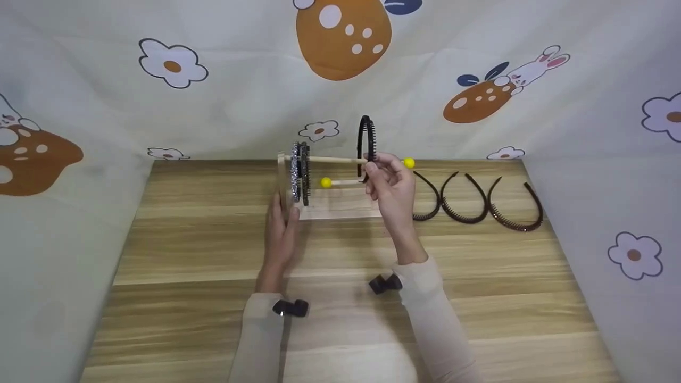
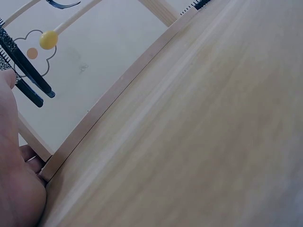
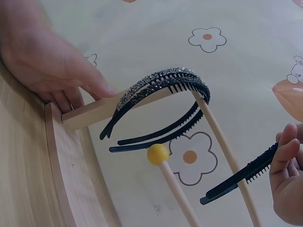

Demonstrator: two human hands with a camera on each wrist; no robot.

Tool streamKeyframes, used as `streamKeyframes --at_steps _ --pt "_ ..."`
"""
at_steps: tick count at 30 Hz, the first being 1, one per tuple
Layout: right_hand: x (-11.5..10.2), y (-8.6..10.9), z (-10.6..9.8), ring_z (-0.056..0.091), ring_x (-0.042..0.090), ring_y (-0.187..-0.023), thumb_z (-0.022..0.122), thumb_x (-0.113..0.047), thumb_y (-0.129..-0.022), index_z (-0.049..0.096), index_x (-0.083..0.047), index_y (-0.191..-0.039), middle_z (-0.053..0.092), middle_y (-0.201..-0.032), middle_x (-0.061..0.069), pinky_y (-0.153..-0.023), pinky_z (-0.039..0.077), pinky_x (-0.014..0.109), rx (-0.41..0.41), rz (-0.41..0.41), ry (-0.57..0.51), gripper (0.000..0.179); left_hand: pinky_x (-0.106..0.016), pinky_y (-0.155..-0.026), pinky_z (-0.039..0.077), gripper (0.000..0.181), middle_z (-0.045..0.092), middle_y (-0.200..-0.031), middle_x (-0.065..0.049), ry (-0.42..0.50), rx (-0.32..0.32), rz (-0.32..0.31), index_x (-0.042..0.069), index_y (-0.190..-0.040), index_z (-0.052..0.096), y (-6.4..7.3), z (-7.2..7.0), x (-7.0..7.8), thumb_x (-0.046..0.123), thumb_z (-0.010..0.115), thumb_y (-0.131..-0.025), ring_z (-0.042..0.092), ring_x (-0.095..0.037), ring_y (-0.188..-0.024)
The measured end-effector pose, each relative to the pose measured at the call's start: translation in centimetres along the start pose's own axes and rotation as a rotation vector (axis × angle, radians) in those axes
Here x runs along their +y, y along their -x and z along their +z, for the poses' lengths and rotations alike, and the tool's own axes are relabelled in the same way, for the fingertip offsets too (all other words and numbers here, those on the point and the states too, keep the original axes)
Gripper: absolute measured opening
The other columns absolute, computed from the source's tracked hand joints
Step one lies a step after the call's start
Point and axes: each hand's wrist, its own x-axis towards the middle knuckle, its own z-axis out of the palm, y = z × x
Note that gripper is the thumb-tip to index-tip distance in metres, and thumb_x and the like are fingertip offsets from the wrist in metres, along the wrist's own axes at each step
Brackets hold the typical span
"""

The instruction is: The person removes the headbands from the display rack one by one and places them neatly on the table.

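1. Right hand [image 1: 391, 191], just right of the frame's centre, pinches a thin black toothed plastic headband [image 1: 372, 133] between thumb and fingers; the headband rises from the fingertips, its hoop upright.

2. A slim pale wooden rod [image 1: 335, 159] runs left to right across the frame, its long axis roughly square to the hoop. The headband appears to be around this rod, near its end with a yellow ball [image 1: 408, 163] at right.

3. Left hand [image 1: 279, 234], lower left of centre, grips a flat pale wooden post [image 1: 282, 170] between thumb and fingers, at the rod's other end. The right hand is nearer the held headband.

4. Beside that post hang a silver glittered headband [image 1: 295, 170] and a dark grey glittered headband [image 1: 305, 181], close together. Between them and the held headband lies a bare stretch of rod, the open room leftward.

5. Below that stretch, a second rod [image 1: 348, 182] ends in another yellow ball [image 1: 326, 182]; whether it touches the held headband's lower tip cannot be told.

6. Three dark toothed headbands [image 1: 463, 219] lie on the wood-grained counter [image 1: 186, 239], right of the right hand, toward the counter's right edge.
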Motion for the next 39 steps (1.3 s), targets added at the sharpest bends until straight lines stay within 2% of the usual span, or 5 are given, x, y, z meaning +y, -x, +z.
streamKeyframes --at_steps 10,18,26,34,39 --pt "-0.5 -0.1 -0.9 0.055 0.007 -0.059 0.070 0.000 -0.104 0.069 0.018 -0.119 0.074 -0.087 0.000 -0.049 0.045 0.017 0.022 0.000 0.012 0.023 -0.074 -0.126 0.031 0.074 0.036 -0.173 -0.026 -0.003 0.009 0.011 0.012 -0.177 0.025 -0.1 0.0 0.0 0.036 0.054 -0.114 0.041 -0.050 -0.155" --pt "-0.6 -0.3 -1.6 0.056 0.008 -0.058 0.070 0.002 -0.105 0.076 0.004 -0.114 0.075 -0.089 0.001 -0.049 0.046 0.018 0.040 -0.002 0.009 0.011 -0.071 -0.132 0.018 0.082 0.018 -0.182 -0.024 -0.039 -0.025 -0.064 0.008 -0.178 0.017 0.1 -0.1 0.2 0.049 0.048 -0.114 0.022 -0.049 -0.165" --pt "-0.8 -0.6 -2.3 0.055 0.008 -0.057 0.069 0.005 -0.104 0.076 0.005 -0.113 0.074 -0.092 0.021 -0.047 0.044 0.017 0.062 -0.016 -0.029 0.011 -0.071 -0.131 0.022 0.080 0.021 -0.181 -0.025 -0.044 -0.019 -0.057 0.008 -0.178 0.018 0.1 -0.1 0.2 0.047 0.048 -0.115 0.028 -0.050 -0.163" --pt "-1.4 -0.9 -3.1 0.056 0.007 -0.056 0.069 0.006 -0.103 0.077 0.004 -0.112 0.074 -0.089 0.006 -0.045 0.043 0.018 0.077 -0.033 -0.020 0.012 -0.073 -0.129 0.026 0.079 0.023 -0.181 -0.025 -0.044 -0.017 -0.044 0.009 -0.178 0.018 -0.1 0.0 0.1 0.043 0.049 -0.114 0.034 -0.052 -0.159" --pt "-1.4 -1.0 -3.6 0.057 0.008 -0.057 0.068 0.006 -0.104 0.076 0.006 -0.114 0.075 -0.090 0.007 -0.047 0.044 0.018 0.090 -0.030 -0.012 0.013 -0.072 -0.130 0.025 0.077 0.023 -0.180 -0.025 -0.048 -0.012 -0.039 0.009 -0.178 0.019 0.0 0.1 0.1 0.041 0.050 -0.114 0.034 -0.051 -0.159"
